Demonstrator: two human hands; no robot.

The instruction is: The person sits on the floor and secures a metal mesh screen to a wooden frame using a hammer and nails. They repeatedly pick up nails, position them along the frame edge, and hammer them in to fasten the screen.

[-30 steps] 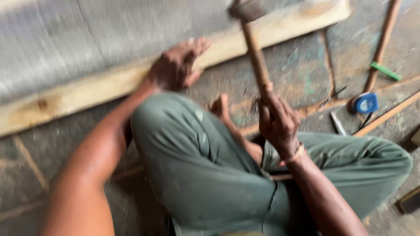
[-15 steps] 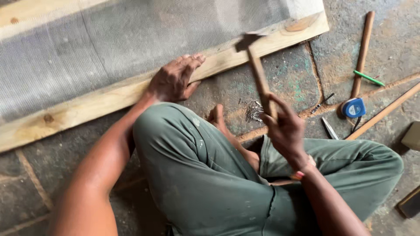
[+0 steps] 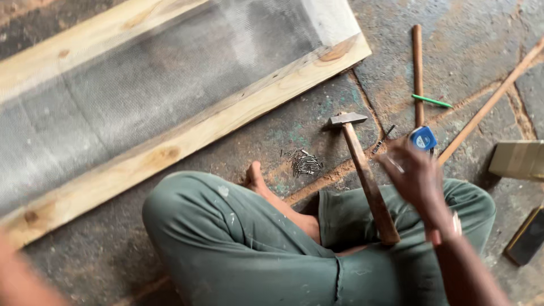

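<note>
Right hand (image 3: 411,173) open, fingers spread, empty, just right of hammer (image 3: 362,170) lying on floor. Left hand's state cannot be told.

Floor (image 3: 481,45): frame (image 3: 187,136), nails (image 3: 305,162), hammer (image 3: 362,170)

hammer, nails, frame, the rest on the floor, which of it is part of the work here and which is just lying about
In use:
hammer, lying by the right hand
nails in a small pile
wood frame with mesh

Lying about:
tape measure
green pencil
sticks
dark flat thing at the right edge
</note>
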